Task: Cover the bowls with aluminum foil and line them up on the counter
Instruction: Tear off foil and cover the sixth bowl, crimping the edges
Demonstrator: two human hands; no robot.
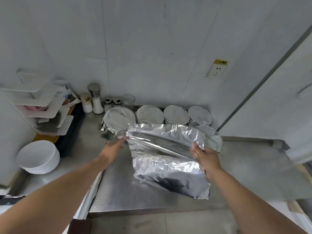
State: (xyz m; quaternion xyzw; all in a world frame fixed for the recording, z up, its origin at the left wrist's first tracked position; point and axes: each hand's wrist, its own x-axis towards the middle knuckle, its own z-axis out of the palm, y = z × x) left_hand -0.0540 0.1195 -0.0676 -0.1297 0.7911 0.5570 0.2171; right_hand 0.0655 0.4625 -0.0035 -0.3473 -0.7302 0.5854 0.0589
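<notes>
A loose sheet of aluminum foil (162,154) hangs above the steel counter (244,166), held by both hands. My left hand (113,149) pinches its far left corner. My right hand (205,157) grips its right edge, thumb on top. Several foil-covered bowls stand in a row along the back wall, the leftmost (119,119) next to another (150,114); one more covered bowl (213,139) sits in front at the right, partly hidden by the sheet. A stack of uncovered white bowls (39,157) rests at the left. I cannot see what lies under the sheet.
A strip of foil (87,200) lies along the counter's left front edge. Salt and spice shakers (97,100) and a glass (128,100) stand at the back wall. White shelves (42,105) sit at left, a wall socket (217,70) at upper right.
</notes>
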